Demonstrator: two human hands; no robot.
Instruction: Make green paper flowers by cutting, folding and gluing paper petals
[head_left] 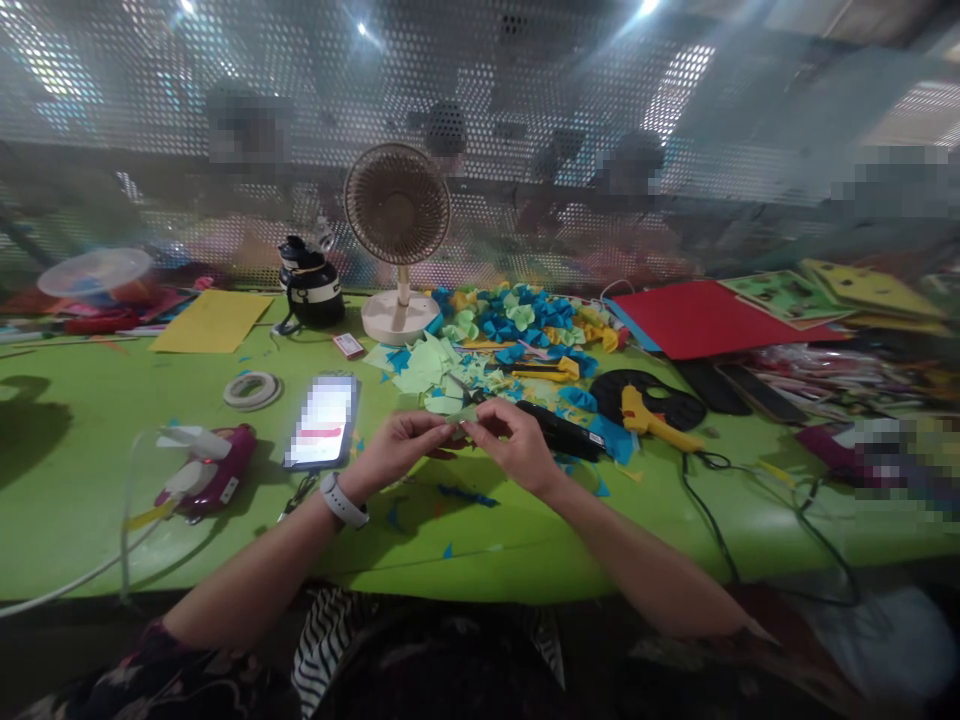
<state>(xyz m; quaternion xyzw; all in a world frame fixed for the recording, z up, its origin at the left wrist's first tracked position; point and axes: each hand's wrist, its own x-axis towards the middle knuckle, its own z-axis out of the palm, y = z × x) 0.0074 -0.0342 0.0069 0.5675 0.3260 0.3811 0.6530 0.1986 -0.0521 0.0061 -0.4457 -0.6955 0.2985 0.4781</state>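
My left hand (397, 448) and my right hand (514, 445) meet above the green table (90, 440), fingertips pinched together on a small pale green paper piece (459, 415). A white watch (343, 500) sits on my left wrist. Just beyond the hands lies a heap of cut green paper pieces (424, 368). Folded blue, green and yellow paper shapes (525, 320) are piled behind that. A black tool (566, 432) lies just right of my right hand.
A phone (324, 422), tape roll (253, 390) and pink glue gun (206, 470) lie left. A small fan (397, 240) and black bottle (311, 283) stand behind. A yellow glue gun (649, 415), red sheet (705, 318), yellow sheet (214, 322) and cables (750, 500) lie around. People sit behind a perforated screen.
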